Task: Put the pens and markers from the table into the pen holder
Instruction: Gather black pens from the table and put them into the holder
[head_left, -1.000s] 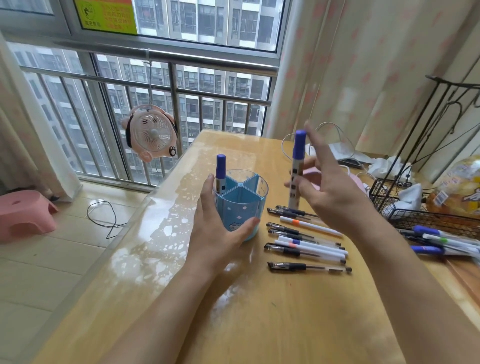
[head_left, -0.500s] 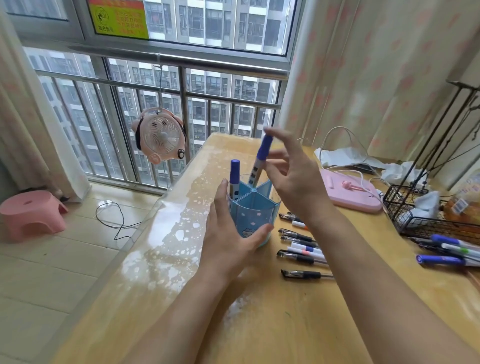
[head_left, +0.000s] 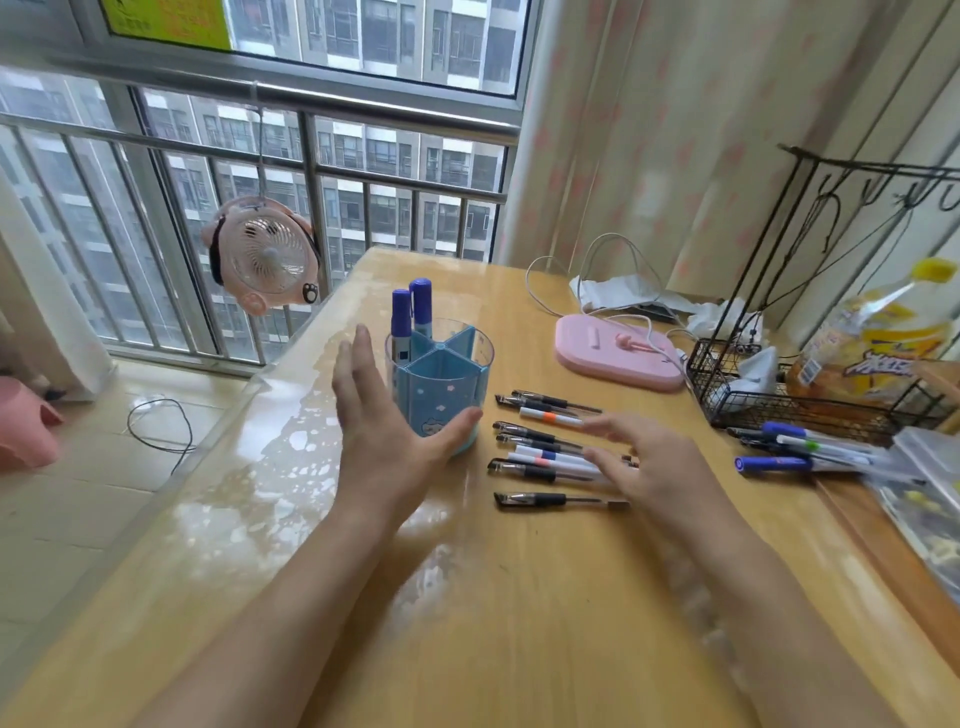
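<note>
While the left hand (head_left: 387, 441) cups the near-left side of the pen holder (head_left: 441, 384), thumb against its lower right wall and fingers spread upward along its left wall, the holder stands upright at frame centre on the wooden table (head_left: 519, 597). The grip is loose: palm open, fingers extended, not clenched.

Two blue-capped markers (head_left: 410, 322) stand upright, side by side, in the rear-left compartment of the holder. The remaining compartments, separated by blue dividers, show no contents from this angle.

The right hand (head_left: 654, 467) is right of centre, palm down, fingers extended over the row of pens (head_left: 540, 447). It grasps nothing; motion blur makes it uncertain whether the fingertips touch a pen.

The row lies just right of the holder, barrels roughly parallel and pointing left to right. About eight pens can be counted, though the hand covers some ends. The nearest, a single black-grip pen (head_left: 556, 500), lies slightly apart, below the others.

A second group of approximately four pens and markers (head_left: 795, 449) lies at the right of the frame, in front of a black wire basket (head_left: 779, 405).

A pink flat object (head_left: 615, 358) with a white cable rests beyond the row. One pink fan (head_left: 265, 257) hangs at the window rail, upper left.
</note>
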